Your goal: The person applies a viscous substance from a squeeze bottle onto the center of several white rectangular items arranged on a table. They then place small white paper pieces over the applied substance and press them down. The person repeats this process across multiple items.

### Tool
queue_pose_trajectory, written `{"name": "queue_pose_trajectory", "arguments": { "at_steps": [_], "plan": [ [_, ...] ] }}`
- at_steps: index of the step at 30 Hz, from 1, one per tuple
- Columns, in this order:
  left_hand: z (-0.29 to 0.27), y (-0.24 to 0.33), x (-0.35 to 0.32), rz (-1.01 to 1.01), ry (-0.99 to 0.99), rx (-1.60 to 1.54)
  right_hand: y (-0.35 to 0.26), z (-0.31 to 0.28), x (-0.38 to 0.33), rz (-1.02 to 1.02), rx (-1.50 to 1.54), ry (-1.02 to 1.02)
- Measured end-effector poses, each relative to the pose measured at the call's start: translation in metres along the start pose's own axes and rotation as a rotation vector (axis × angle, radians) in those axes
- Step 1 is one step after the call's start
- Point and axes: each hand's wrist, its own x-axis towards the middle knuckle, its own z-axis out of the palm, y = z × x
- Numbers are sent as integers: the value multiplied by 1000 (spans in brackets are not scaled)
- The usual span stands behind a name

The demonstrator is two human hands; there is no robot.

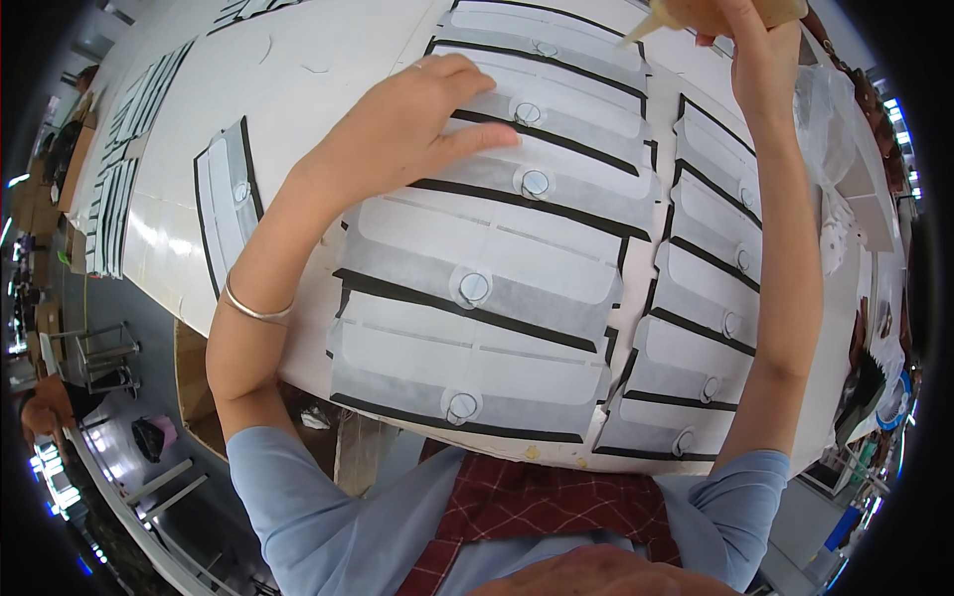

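Red apron (556,502), bottom centre. Right hand (767,55), upper right: fingers clamped round bottle (686,14). Left hand (407,117), upper centre: thumb, fingers apart over pale panels (588,111); contact unclear.

On the worktop (348,35) I'm counting eleven panels (427,233) lying separately: five are running down the middle, five are lining the right side, and one is resting alone at the left. Each is showing one round disc (474,288), so eleven discs are showing. Three layered bundles (111,214) are sitting farther off, their pieces overlapping too closely for counting. Two hands (412,114), one bottle (691,13) and one bangle (260,315) are also showing.
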Motion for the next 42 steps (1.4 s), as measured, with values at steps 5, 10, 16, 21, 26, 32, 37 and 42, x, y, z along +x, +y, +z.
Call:
{"name": "queue_pose_trajectory", "arguments": {
  "at_steps": [5, 10, 16, 21, 26, 32, 37, 42],
  "plan": [
    [13, -19, 36, 19, 99, 52, 30, 33, 5, 86, 169, 126],
    [24, -30, 50, 27, 42, 116, 54, 61, 11, 186, 192, 29],
    [22, -28, 51, 32, 8, 184, 54, 74, 14, 193, 205, -48],
    [21, -26, 52, 28, -7, 198, 51, 71, 13, 173, 186, -93],
    [23, -25, 51, 25, 16, 189, 39, 64, 15, 184, 113, -139],
    [21, -22, 54, 15, -12, 196, 48, 72, 11, 125, 198, -122],
    [22, -23, 53, 21, -4, 199, 34, 66, 10, 141, 123, -141],
    [21, -23, 54, 9, -14, 201, 31, 54, 6, 152, 121, -162]
  ]
}}
